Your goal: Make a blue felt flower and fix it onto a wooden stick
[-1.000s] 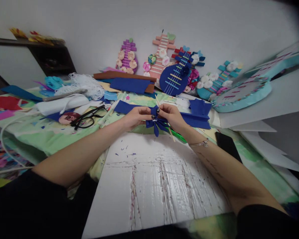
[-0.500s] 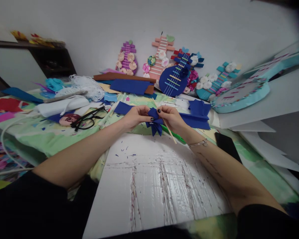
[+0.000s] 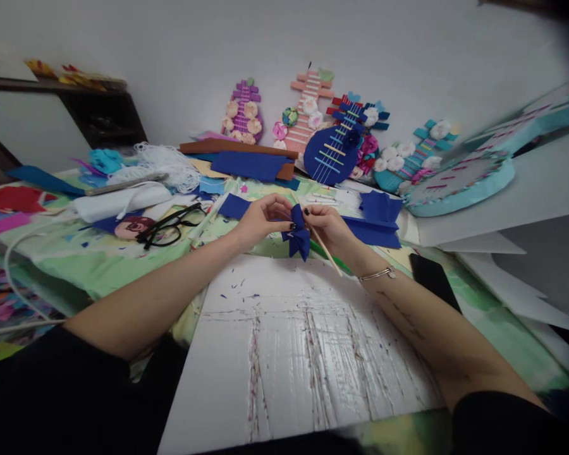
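Both my hands meet above the far edge of a scored white board (image 3: pixel 294 354). My left hand (image 3: pixel 262 219) is closed, its fingers pinching a small dark blue felt flower (image 3: pixel 298 237). My right hand (image 3: pixel 328 229) is closed on the same flower from the right and also holds a thin wooden stick (image 3: pixel 326 249) that slants down to the right. Strips of dark blue felt (image 3: pixel 374 229) lie flat just behind my hands.
Black glasses (image 3: pixel 168 226) and white rolled material (image 3: pixel 118 200) lie at the left. Several felt guitars (image 3: pixel 334 148) lean against the back wall, with a turquoise guitar (image 3: pixel 459 180) at the right. A black phone (image 3: pixel 431 278) lies by my right forearm. A white cable (image 3: pixel 9 265) curves along the left.
The spread blue felt piece has been gathered into a tighter bunch between my fingers. The wooden stick has tilted further down to the right.
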The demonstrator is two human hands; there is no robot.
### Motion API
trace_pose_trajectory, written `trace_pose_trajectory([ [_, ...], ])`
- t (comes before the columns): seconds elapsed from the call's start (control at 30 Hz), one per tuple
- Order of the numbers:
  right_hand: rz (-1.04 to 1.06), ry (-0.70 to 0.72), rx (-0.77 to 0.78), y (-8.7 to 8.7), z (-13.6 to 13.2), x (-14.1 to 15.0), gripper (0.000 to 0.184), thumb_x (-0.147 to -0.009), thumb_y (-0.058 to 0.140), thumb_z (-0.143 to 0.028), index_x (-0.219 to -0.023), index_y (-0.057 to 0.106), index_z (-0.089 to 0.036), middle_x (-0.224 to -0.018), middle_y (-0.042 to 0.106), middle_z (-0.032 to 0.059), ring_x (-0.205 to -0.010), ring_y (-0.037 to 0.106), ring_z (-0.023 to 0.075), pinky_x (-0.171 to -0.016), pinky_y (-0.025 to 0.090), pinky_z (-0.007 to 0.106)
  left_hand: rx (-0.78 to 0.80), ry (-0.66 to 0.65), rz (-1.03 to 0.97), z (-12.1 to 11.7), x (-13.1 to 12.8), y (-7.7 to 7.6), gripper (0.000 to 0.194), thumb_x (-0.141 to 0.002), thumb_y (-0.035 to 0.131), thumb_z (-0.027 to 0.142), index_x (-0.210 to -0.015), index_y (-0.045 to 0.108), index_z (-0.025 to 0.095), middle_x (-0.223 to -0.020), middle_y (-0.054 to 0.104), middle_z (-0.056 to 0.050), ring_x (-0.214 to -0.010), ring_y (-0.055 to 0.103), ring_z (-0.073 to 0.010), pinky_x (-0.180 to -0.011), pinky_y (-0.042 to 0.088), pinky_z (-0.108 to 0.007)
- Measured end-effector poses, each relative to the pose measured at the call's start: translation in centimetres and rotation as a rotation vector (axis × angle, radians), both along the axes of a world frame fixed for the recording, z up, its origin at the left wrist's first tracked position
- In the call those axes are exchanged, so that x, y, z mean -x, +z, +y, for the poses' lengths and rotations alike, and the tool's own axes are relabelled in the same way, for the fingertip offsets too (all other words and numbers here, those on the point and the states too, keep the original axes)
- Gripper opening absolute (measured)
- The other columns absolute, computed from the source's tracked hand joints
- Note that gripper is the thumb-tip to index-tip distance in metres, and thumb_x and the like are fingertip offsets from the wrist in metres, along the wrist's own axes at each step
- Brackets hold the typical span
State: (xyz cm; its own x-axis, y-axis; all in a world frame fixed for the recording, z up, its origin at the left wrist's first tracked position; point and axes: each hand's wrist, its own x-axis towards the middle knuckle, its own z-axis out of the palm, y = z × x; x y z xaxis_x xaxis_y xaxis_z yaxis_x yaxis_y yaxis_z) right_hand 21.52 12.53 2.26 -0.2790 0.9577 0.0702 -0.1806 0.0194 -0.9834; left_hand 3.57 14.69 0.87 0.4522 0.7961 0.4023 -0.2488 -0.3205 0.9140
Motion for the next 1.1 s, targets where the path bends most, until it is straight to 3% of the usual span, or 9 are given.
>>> trace_pose_trajectory([
  [0.27, 0.048, -0.037, 0.033, -0.4, 0.4, 0.3, 0.012, -0.068, 0.07, -0.021, -0.069, 0.059, -0.015, -0.055, 0.053, -0.0028, -0.047, 0.05, 0.007, -0.046, 0.043, 0.021, -0.083, 0.06, 0.012, 0.2, 0.0, -0.2, 0.037, -0.06, 0.08, 0.02, -0.091, 0.059, 0.017, -0.085, 0.063, -0.003, -0.079, 0.061, -0.0151, -0.071, 0.051, -0.029],
  [0.53, -0.043, -0.05, -0.03, 0.0, -0.4, 1.1, 0.021, -0.072, 0.069, -0.024, -0.061, 0.052, -0.016, -0.048, 0.05, -0.0045, -0.039, 0.046, 0.0057, -0.039, 0.039, 0.018, -0.062, -0.019, 0.012, -0.1, 0.1, 0.0, 0.042, -0.058, 0.079, 0.015, -0.091, 0.053, 0.019, -0.1, 0.057, -0.002, -0.078, 0.058, -0.0106, -0.073, 0.049, -0.025],
  [0.7, -0.074, -0.075, -0.047, -0.1, -0.5, 1.3, 0.016, -0.072, 0.066, -0.022, -0.063, 0.054, -0.016, -0.046, 0.049, -0.0051, -0.038, 0.044, 0.0055, -0.037, 0.037, 0.018, -0.069, -0.063, 0.046, -0.3, 0.1, 0.2, 0.037, -0.058, 0.077, 0.014, -0.088, 0.056, 0.017, -0.102, 0.058, -0.004, -0.077, 0.058, -0.0098, -0.071, 0.049, -0.024],
  [0.87, -0.044, -0.08, -0.064, -0.6, -0.2, 1.1, 0.017, -0.073, 0.067, -0.022, -0.064, 0.054, -0.016, -0.049, 0.048, -0.0049, -0.042, 0.042, 0.0054, -0.041, 0.035, 0.02, -0.036, -0.074, 0.06, 0.0, 0.0, -0.2, 0.031, -0.056, 0.079, 0.016, -0.079, 0.058, 0.015, -0.104, 0.06, -0.005, -0.079, 0.06, -0.0123, -0.072, 0.05, -0.027],
  [1.1, -0.032, -0.132, -0.075, -0.5, 0.1, 0.8, 0.016, -0.069, 0.069, -0.023, -0.064, 0.055, -0.016, -0.056, 0.054, -0.0025, -0.052, 0.049, 0.0079, -0.054, 0.041, 0.022, -0.018, -0.049, 0.031, 0.4, 0.1, -0.4, 0.018, -0.066, 0.074, 0.022, -0.079, 0.066, 0.012, -0.098, 0.062, -0.007, -0.079, 0.062, -0.0144, -0.077, 0.049, -0.032],
])
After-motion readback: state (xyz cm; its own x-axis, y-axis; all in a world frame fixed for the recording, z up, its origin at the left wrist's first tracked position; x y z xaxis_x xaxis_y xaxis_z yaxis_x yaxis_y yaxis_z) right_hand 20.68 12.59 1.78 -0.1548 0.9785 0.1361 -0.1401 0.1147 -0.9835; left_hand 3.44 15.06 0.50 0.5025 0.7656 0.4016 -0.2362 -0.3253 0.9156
